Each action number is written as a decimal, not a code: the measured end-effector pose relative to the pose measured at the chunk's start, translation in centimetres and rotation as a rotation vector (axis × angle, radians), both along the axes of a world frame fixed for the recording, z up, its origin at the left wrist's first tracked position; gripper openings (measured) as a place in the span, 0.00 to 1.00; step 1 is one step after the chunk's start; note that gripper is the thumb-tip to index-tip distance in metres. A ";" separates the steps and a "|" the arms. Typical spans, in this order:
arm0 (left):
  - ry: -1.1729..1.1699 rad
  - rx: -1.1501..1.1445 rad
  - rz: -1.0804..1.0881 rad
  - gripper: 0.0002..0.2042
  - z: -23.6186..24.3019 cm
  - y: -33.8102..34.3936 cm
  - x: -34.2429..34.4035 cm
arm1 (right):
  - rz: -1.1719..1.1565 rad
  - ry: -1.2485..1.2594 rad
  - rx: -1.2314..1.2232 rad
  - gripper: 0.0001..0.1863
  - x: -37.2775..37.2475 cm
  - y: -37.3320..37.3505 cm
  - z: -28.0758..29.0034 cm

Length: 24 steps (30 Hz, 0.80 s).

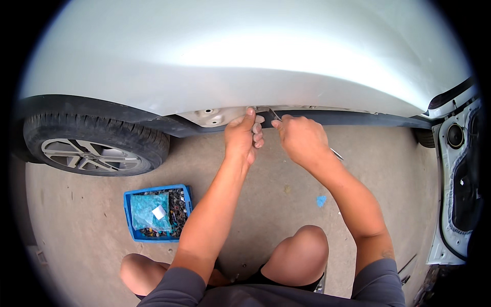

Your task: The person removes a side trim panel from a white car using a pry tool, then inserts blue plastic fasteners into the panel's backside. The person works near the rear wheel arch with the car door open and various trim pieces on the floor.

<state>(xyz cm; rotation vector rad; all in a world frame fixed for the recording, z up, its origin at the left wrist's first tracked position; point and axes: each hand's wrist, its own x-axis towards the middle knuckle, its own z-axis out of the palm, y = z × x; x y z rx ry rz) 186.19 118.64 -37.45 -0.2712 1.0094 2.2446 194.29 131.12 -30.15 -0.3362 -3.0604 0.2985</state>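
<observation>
I crouch beside a silver car body [245,56]. My left hand [240,137] grips the end of the black sill trim strip [358,118] where it meets the bare lower edge of the body, thumb up against the metal. My right hand [302,138] holds a thin metal tool [274,113], its tip pushed in at the same spot and its other end [336,153] sticking out behind the hand. The two hands are almost touching. To the left of them an exposed metal patch [212,116] with holes shows under the panel.
A tyre with an alloy wheel [92,148] sits at the left. A blue plastic crate [156,212] of small dark clips and a blue bag rests on the concrete floor near my left knee. An open door with bare inner panel [458,179] stands at the right.
</observation>
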 end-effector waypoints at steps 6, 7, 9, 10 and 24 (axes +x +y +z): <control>0.021 -0.022 0.065 0.17 0.1 0.4 0.3 | 0.013 -0.028 -0.011 0.21 -0.1 -0.2 0.3; 0.027 -0.028 0.078 0.17 0.1 0.5 0.4 | 0.019 -0.041 -0.011 0.21 -0.2 -0.2 0.4; 0.026 -0.034 0.071 0.17 -0.2 0.4 0.7 | 0.022 -0.062 -0.041 0.21 -0.3 0.1 -0.2; 0.035 -0.031 0.072 0.17 0.0 0.5 0.4 | 0.028 -0.062 -0.049 0.21 -0.6 0.2 -0.1; 0.199 -0.081 0.131 0.17 -0.9 1.0 1.3 | 0.238 -0.030 0.102 0.24 -1.6 2.4 -0.4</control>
